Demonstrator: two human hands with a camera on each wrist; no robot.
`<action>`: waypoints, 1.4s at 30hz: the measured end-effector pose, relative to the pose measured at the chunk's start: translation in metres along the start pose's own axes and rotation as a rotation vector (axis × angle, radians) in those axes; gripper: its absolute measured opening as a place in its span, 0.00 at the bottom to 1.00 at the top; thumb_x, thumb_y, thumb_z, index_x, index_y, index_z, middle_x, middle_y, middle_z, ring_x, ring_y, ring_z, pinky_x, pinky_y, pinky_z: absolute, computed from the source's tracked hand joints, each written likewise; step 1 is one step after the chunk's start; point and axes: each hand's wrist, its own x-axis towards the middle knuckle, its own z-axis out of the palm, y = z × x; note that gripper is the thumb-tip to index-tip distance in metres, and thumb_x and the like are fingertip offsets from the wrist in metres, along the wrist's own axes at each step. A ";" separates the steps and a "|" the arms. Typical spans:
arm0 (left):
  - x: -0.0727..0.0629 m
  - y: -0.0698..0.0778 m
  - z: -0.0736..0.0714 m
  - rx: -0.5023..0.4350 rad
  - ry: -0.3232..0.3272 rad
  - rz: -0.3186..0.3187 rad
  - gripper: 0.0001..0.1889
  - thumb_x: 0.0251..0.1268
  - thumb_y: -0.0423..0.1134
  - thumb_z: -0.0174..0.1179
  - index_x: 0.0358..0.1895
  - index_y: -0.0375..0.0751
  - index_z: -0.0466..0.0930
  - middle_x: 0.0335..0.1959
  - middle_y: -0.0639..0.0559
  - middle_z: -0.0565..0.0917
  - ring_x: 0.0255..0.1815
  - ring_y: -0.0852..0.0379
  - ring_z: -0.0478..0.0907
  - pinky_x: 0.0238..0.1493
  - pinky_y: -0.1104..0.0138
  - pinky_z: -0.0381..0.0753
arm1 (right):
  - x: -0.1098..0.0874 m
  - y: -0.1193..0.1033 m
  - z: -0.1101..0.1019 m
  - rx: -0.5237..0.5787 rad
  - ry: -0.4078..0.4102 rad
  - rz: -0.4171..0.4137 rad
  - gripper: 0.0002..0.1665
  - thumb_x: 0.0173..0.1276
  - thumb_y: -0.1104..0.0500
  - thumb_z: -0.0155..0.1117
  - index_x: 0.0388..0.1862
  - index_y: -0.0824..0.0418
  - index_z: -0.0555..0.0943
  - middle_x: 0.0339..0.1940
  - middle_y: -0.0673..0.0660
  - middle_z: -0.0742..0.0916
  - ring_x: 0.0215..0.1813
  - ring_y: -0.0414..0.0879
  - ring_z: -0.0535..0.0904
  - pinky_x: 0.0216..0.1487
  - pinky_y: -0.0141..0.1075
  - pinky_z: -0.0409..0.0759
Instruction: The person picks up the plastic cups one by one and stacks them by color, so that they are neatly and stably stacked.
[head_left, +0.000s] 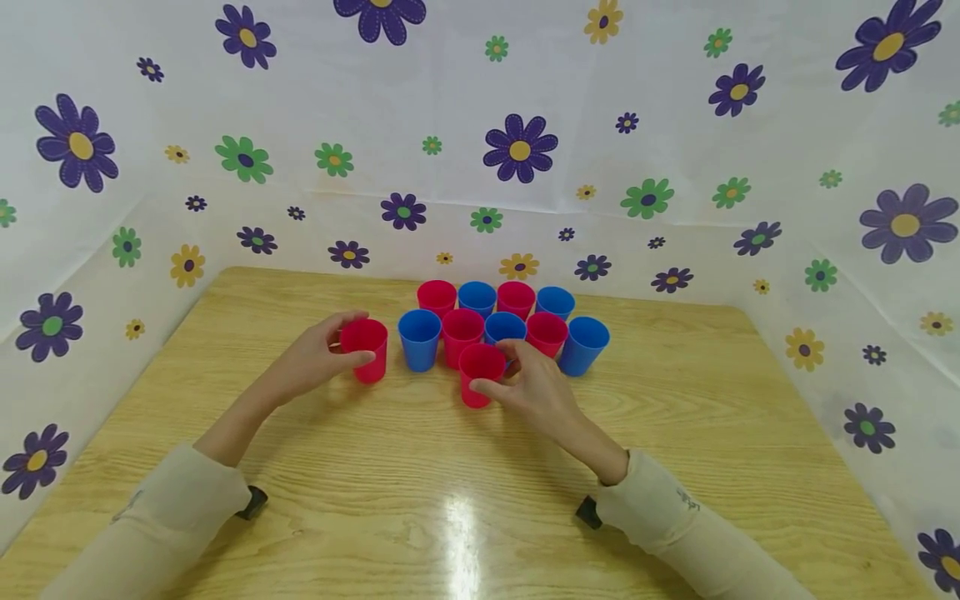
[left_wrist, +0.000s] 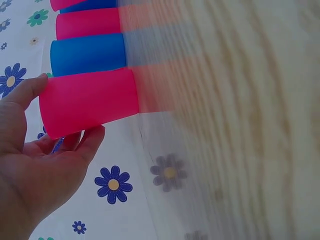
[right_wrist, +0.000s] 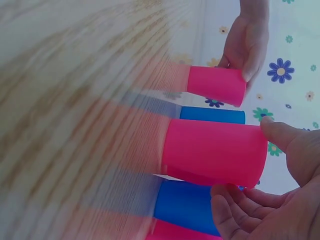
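My left hand [head_left: 318,354] grips an upright red cup [head_left: 369,354] at the left end of the group, thumb on its near side and fingers round the far side. In the left wrist view the same red cup [left_wrist: 90,102] has its base at the wooden tabletop. With my right hand [head_left: 536,387] I hold another red cup [head_left: 480,379], in front of the others, between thumb and fingers. The right wrist view shows that red cup [right_wrist: 215,152] with its base at the table. A blue cup [head_left: 420,342] stands between and behind the two held cups.
Behind the held cups stand several red and blue cups in two rows, including a blue cup [head_left: 585,346] at the right end and a red cup [head_left: 437,293] at the back left. The wooden table [head_left: 375,483] is bordered by a flower-patterned white sheet [head_left: 420,108].
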 end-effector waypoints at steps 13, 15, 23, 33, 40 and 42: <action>-0.013 -0.005 -0.003 -0.039 -0.059 -0.010 0.38 0.69 0.50 0.69 0.77 0.40 0.65 0.66 0.38 0.75 0.65 0.37 0.73 0.56 0.54 0.84 | -0.006 -0.007 0.000 0.014 -0.065 -0.002 0.35 0.59 0.51 0.82 0.59 0.66 0.78 0.48 0.59 0.87 0.44 0.56 0.85 0.39 0.36 0.85; -0.015 -0.004 -0.003 -0.034 -0.063 -0.006 0.38 0.69 0.50 0.69 0.76 0.40 0.65 0.67 0.38 0.75 0.66 0.37 0.73 0.57 0.53 0.84 | -0.008 -0.009 -0.001 0.049 -0.091 0.000 0.35 0.60 0.51 0.81 0.60 0.66 0.77 0.50 0.60 0.87 0.45 0.57 0.85 0.40 0.36 0.85; -0.020 -0.001 -0.005 -0.042 -0.097 -0.010 0.39 0.68 0.49 0.70 0.76 0.37 0.65 0.66 0.38 0.76 0.67 0.37 0.72 0.56 0.54 0.84 | -0.014 -0.021 -0.002 0.205 -0.080 -0.028 0.38 0.61 0.55 0.79 0.66 0.65 0.72 0.55 0.58 0.87 0.48 0.50 0.83 0.50 0.40 0.85; -0.021 -0.003 -0.005 -0.084 -0.124 0.020 0.37 0.69 0.47 0.70 0.75 0.36 0.65 0.64 0.40 0.79 0.63 0.42 0.77 0.56 0.61 0.83 | -0.007 -0.050 -0.005 0.302 -0.090 -0.060 0.40 0.64 0.55 0.78 0.70 0.62 0.70 0.55 0.56 0.88 0.45 0.53 0.84 0.45 0.39 0.85; -0.022 -0.003 -0.005 -0.103 -0.127 0.028 0.37 0.69 0.46 0.70 0.75 0.35 0.66 0.63 0.40 0.80 0.61 0.43 0.78 0.53 0.66 0.83 | 0.012 -0.065 0.001 0.258 -0.078 -0.139 0.41 0.66 0.50 0.75 0.74 0.60 0.71 0.58 0.55 0.86 0.47 0.50 0.83 0.46 0.39 0.85; -0.022 -0.002 -0.005 -0.103 -0.128 0.036 0.37 0.69 0.45 0.70 0.75 0.35 0.66 0.63 0.40 0.80 0.60 0.43 0.78 0.53 0.66 0.83 | 0.017 -0.070 0.004 0.246 -0.070 -0.154 0.41 0.66 0.49 0.75 0.74 0.60 0.71 0.58 0.55 0.85 0.48 0.48 0.83 0.46 0.38 0.85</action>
